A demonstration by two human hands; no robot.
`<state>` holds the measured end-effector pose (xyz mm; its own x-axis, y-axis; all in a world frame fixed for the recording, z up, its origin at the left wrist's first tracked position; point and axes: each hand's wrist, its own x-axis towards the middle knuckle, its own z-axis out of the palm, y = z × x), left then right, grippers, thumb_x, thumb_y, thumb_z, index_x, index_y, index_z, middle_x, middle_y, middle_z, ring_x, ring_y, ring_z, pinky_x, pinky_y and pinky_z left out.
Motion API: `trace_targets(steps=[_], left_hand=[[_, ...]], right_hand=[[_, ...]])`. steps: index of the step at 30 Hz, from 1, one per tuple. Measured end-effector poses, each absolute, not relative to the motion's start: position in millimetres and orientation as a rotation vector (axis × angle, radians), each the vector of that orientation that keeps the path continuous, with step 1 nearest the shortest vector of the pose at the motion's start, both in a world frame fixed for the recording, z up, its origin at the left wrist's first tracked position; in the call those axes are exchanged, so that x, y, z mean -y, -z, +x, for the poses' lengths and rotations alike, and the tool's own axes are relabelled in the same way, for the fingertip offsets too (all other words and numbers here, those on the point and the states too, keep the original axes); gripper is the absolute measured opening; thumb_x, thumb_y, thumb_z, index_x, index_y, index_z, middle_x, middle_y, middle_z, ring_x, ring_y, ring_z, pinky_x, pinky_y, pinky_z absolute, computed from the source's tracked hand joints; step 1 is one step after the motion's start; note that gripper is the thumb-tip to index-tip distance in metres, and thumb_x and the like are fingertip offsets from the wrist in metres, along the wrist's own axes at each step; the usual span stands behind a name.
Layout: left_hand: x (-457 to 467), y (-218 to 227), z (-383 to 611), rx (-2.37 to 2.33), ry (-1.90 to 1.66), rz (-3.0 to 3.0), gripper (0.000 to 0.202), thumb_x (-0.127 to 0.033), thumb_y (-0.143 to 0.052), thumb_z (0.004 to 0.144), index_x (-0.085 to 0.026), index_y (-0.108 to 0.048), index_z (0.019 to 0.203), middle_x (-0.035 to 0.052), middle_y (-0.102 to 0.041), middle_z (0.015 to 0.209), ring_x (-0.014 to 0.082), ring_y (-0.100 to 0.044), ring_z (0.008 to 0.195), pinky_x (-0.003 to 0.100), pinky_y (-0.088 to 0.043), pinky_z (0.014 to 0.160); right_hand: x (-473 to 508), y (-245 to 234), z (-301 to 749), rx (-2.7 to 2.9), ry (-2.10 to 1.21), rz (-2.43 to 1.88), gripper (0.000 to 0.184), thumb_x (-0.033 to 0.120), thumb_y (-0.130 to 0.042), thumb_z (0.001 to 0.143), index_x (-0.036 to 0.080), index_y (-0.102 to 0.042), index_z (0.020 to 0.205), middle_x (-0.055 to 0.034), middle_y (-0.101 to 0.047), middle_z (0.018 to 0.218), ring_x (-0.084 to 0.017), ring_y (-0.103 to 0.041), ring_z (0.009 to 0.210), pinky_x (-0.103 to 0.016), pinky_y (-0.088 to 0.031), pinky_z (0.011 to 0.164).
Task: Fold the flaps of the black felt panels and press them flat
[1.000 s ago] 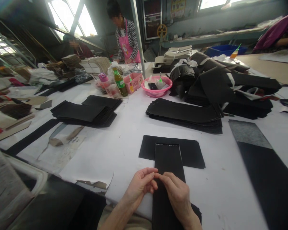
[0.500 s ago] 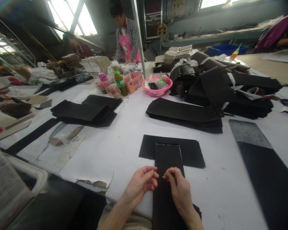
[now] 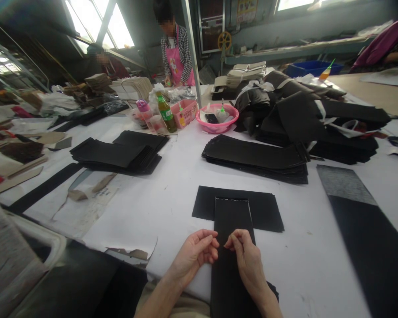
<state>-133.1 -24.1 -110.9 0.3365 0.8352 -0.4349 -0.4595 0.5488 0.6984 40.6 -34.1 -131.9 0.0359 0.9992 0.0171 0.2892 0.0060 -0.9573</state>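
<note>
Both hands hover over a long black strip of sheet material (image 3: 230, 274) that runs toward me from the middle of the table. Its far end, with a whitish edge line, lies across a black rectangular piece (image 3: 265, 212) placed crosswise. My left hand (image 3: 199, 251), at the strip's left edge, has loosely curled fingers slightly apart, with nothing visible in them. Over the strip's right side, my right hand (image 3: 245, 254) has thumb and fingertips pinched together. Whatever they may hold is too small to make out. A gap separates the two hands.
Stacks of black pieces lie beyond, one at centre right (image 3: 255, 154) and one at left (image 3: 116, 154). A pink basin (image 3: 217, 126) holds a phone and a small bottle. A green drink bottle (image 3: 166, 115) stands nearby. Another black strip (image 3: 368, 238) lies right. A co-worker in a pink apron (image 3: 175, 62) stands behind.
My right hand has shifted very slightly, its fingers still pinched. My left hand and the black pieces stay in place. The co-worker at the back has moved the arms a little.
</note>
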Motion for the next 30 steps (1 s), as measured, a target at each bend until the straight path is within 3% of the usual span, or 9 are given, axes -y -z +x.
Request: trace_targets(steps=[8, 15, 22, 27, 30], left_hand=[[24.5, 108.3, -132.3, -0.860, -0.914, 0.542, 0.045, -0.025, -0.085, 0.069, -0.010, -0.061, 0.103, 0.0026, -0.056, 0.077, 0.0106, -0.057, 0.064, 0.018, -0.041, 0.055], [24.8, 117.7, -135.6, -0.892, -0.909, 0.509, 0.045, -0.035, -0.085, 0.069, -0.010, -0.063, 0.099, -0.0005, -0.053, 0.062, 0.0077, -0.050, 0.049, 0.016, -0.035, 0.045], [26.4, 123.1, -137.0, -0.823, -0.929, 0.491, 0.035, -0.033, -0.082, 0.074, -0.012, -0.062, 0.093, -0.0029, -0.049, 0.051, 0.0057, -0.041, 0.042, 0.015, -0.029, 0.041], [29.5, 113.7, -138.5, -0.811, -0.945, 0.483, 0.035, -0.035, -0.082, 0.073, -0.011, -0.062, 0.090, -0.0023, -0.049, 0.050, 0.0059, -0.041, 0.041, 0.015, -0.031, 0.040], [34.8, 106.5, -149.0, -0.862, -0.954, 0.508, 0.036, -0.034, -0.082, 0.072, -0.009, -0.063, 0.089, 0.0022, -0.056, 0.062, 0.0068, -0.047, 0.045, 0.016, -0.035, 0.040]], right_hand=[[33.8, 132.1, 43.2, 1.485, -1.002, -1.419, 0.027, 0.039, -0.039, 0.099, 0.022, -0.051, 0.082, 0.0030, -0.060, 0.069, -0.011, -0.058, 0.061, -0.022, -0.044, 0.061], [33.5, 132.3, 45.5, 1.535, -0.977, -1.386, 0.028, 0.038, -0.041, 0.099, 0.022, -0.052, 0.079, 0.0036, -0.059, 0.069, -0.011, -0.058, 0.062, -0.021, -0.042, 0.062], [33.7, 133.5, 43.9, 1.465, -1.023, -1.348, 0.017, 0.036, -0.052, 0.094, 0.022, -0.055, 0.086, 0.0020, -0.062, 0.075, -0.013, -0.063, 0.069, -0.022, -0.048, 0.066], [33.9, 133.7, 44.4, 1.451, -0.983, -1.329, 0.015, 0.036, -0.057, 0.091, 0.021, -0.057, 0.087, 0.0006, -0.063, 0.077, -0.014, -0.065, 0.069, -0.022, -0.051, 0.067], [35.3, 127.4, 47.6, 1.517, -0.972, -1.320, 0.018, 0.039, -0.057, 0.091, 0.021, -0.058, 0.087, -0.0005, -0.065, 0.077, -0.015, -0.066, 0.068, -0.022, -0.052, 0.065]])
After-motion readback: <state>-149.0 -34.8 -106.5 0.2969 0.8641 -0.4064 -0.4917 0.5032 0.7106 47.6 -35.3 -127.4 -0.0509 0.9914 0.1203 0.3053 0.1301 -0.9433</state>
